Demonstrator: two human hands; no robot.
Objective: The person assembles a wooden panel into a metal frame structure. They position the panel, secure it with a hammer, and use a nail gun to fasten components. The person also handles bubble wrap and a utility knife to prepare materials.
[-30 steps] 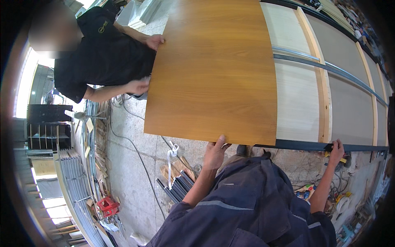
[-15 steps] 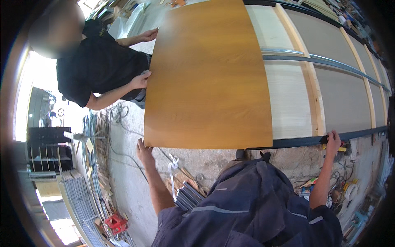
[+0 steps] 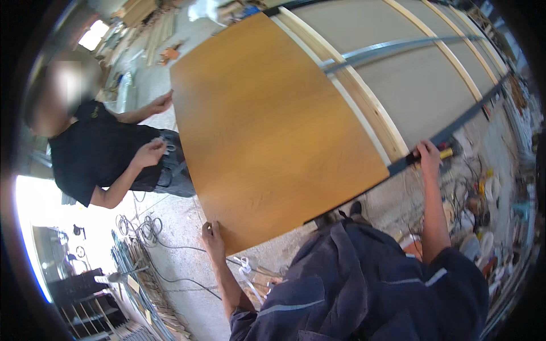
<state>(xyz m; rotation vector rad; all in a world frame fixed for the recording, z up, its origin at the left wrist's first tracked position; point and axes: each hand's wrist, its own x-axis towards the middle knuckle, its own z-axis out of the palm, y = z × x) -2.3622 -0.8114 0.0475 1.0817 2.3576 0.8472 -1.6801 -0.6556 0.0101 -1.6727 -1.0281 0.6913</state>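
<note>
Orange-brown wood-grain rectangular panel [image 3: 261, 131]: centre to upper-centre of frame, face up, lying over the left end of a long dark-edged frame. Its lower-left part overhangs the frame; floor visible beside it.

Left hand [image 3: 212, 241]: lower centre-left, at the panel's bottom-left corner. Fingers bent against the edge, narrow spread. Can't tell if it's gripping or just pressing.

Right hand [image 3: 429, 156]: right of centre, fingers curled over the dark straight edge rail [image 3: 466, 118], just right of the panel's lower-right corner. Underside of the hold is hidden, can't tell if it's closed. Yellow-and-black object [image 3: 447, 153] shows just beside that hand, kind unclear.

Right of panel, upper right: pale wooden battens [image 3: 418, 24] run across the frame, grey flat sheet [image 3: 392, 96] between them, silvery metal bar [image 3: 392, 50] running lengthwise. Nearest batten is just beside the panel's right edge.

Co-worker in black T-shirt [image 3: 105, 150], left side. Their upper hand [image 3: 162, 103] is at the panel's left edge, contact unclear; lower hand [image 3: 149, 153] is half curled, apart from the panel.

Concrete floor [image 3: 182, 267] lower left, dark looped cable [image 3: 150, 230] on it. White strap [image 3: 246, 273] below the panel, near the left forearm.
</note>
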